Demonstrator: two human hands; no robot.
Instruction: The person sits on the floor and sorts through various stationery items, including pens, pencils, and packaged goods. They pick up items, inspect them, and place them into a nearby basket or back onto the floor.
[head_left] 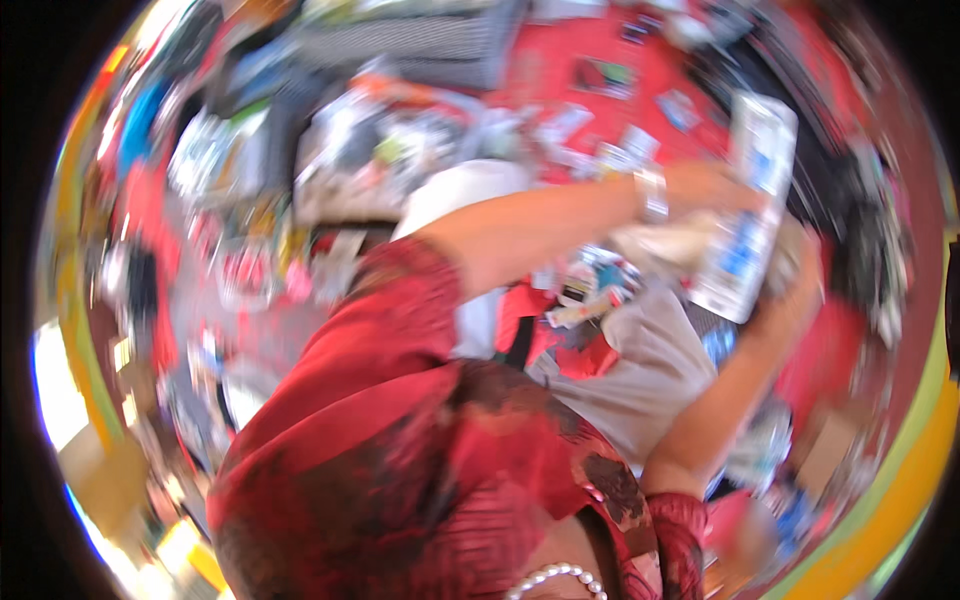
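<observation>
My left hand (705, 188), with a silvery band at its wrist, reaches across to the right. Its fingers close on a long, flat white package with blue markings (752, 215), held tilted. Beyond the package's right edge is my right hand (803, 265), blurred by motion and partly covered, so its fingers cannot be made out. A pale beige, soft-looking thing (668, 243) lies just under my left wrist; its kind is too blurred to tell.
Small packets (610, 155) lie scattered on the red ground cover (555, 60). A tray or box of plastic-wrapped goods (385, 150) stands at the far left of my knees. Small items (590, 285) lie between my legs. A black bag-like thing (815, 180) sits at the right.
</observation>
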